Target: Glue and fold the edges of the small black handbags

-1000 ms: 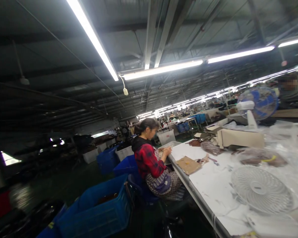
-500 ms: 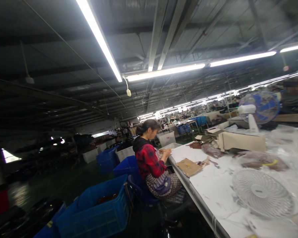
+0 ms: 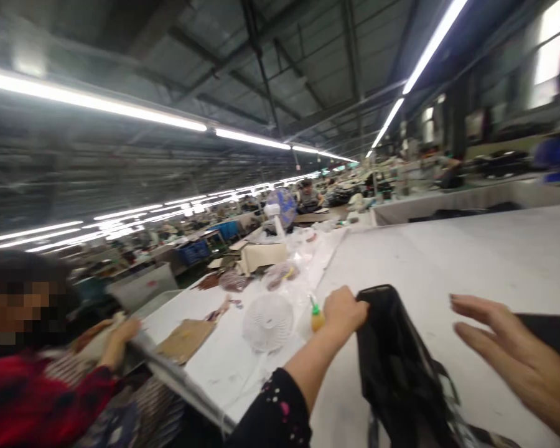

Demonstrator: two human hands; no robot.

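One head-worn view looks forward across the nearby white table [image 3: 448, 261], tilted sideways.

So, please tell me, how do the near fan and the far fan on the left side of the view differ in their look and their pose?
The near fan looks all white, while the far fan has blue blades.
The near fan shows the front of its grille with a round centre badge; the far fan is turned so that its white motor housing and neck show.
Both have round grilles.
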